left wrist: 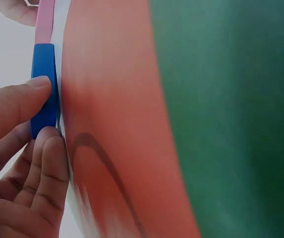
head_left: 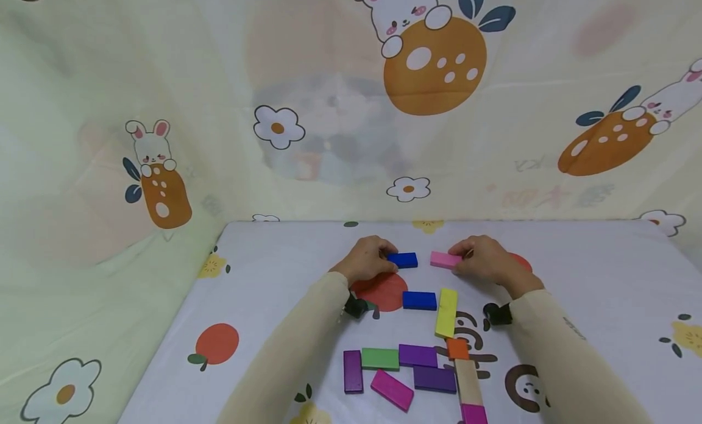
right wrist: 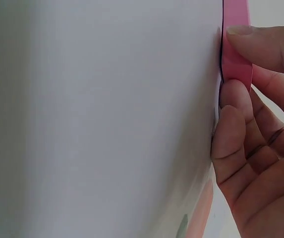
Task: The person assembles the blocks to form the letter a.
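Near the far side of the table, my left hand [head_left: 366,257] grips the left end of a blue block [head_left: 406,261], thumb on its near side. Across a small gap to the right, my right hand [head_left: 485,262] pinches the right end of a pink block [head_left: 441,259]. Both blocks lie flat on the cloth, roughly in line. The left wrist view shows the thumb pressing the blue block [left wrist: 43,89], with the pink block [left wrist: 44,22] beyond it. In the right wrist view, thumb and fingers hold the pink block [right wrist: 237,54]. Curled fingers hide its end.
Closer in lie another blue block [head_left: 419,300], a yellow block [head_left: 446,313], an orange block [head_left: 457,349], a beige block [head_left: 468,381], a green block [head_left: 380,359], and several purple and magenta ones. A printed cloth [head_left: 285,247] covers the table; a patterned curtain [head_left: 329,58] hangs behind.
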Demonstrator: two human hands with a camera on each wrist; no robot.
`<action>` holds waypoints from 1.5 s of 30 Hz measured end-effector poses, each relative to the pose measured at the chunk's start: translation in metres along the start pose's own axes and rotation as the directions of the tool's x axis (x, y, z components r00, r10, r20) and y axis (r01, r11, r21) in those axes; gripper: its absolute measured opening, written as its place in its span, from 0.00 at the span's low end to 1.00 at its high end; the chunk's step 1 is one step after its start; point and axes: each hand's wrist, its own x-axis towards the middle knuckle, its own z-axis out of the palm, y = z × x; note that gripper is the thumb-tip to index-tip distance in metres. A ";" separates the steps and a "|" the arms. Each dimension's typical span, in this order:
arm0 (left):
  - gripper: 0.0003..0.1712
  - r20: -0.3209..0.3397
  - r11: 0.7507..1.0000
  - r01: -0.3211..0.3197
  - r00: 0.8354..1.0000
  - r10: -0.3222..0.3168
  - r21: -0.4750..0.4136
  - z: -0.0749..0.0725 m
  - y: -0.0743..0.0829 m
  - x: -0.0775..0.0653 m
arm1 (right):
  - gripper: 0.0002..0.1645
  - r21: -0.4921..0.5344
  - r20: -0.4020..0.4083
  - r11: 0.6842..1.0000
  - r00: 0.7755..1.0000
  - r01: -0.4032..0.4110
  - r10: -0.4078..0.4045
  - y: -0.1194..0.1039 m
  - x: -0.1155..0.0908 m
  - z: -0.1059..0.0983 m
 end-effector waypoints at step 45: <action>0.20 -0.091 0.988 0.116 0.988 -0.126 -0.105 0.007 0.010 0.012 | 0.25 0.076 -0.008 0.996 0.999 -0.036 0.037 -0.004 0.024 0.006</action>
